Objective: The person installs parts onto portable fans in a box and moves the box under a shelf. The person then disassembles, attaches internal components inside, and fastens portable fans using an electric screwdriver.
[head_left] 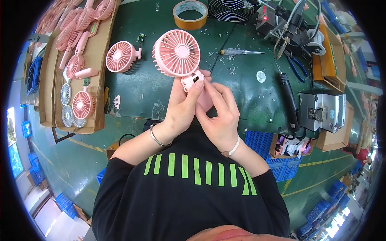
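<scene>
Your black shirt (173, 209) sits nearest, both bent arms (134, 146) reaching forward, left hand (180, 103) and right hand (223, 110) together grasping the pink fan (179, 52) above the green table (245, 98), while a white sticker (261, 76) farther right bears print too small to read.

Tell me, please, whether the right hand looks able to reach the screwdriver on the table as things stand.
Probably yes: the screwdriver lies beyond the right hand, with nothing tall between them, though that hand would first have to leave the pink fan.
</scene>
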`<state>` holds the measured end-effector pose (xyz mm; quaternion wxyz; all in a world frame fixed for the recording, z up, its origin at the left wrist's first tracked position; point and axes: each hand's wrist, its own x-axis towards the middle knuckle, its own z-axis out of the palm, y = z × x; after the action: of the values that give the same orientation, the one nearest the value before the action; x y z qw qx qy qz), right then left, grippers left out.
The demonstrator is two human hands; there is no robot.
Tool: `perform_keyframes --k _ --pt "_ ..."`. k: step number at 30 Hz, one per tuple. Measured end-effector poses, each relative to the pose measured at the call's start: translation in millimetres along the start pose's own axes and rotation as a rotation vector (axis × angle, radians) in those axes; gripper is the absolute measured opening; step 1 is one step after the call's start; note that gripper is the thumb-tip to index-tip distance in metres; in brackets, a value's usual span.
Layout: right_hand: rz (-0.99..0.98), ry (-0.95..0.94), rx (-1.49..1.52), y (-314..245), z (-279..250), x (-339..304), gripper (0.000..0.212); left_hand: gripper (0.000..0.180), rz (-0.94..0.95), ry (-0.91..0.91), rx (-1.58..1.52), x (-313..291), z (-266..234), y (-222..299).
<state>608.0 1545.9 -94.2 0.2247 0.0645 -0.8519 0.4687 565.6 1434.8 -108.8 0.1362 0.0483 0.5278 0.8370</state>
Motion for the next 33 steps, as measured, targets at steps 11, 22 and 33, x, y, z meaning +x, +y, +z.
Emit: perform_keyframes --k 11,22,33 --pt "0.009 -0.004 -0.064 -1.8 1.1 -9.5 0.055 0.037 0.043 -0.060 0.040 -1.0 1.0 1.9" --pt "0.723 0.235 0.977 29.7 -67.4 -32.2 0.023 0.046 0.063 -0.177 -0.043 -4.4 -0.3 9.7" --pt "0.855 0.509 2.126 118.6 -200.5 -107.8 0.070 0.058 -0.097 -0.379 -0.091 -1.6 7.5 10.6"
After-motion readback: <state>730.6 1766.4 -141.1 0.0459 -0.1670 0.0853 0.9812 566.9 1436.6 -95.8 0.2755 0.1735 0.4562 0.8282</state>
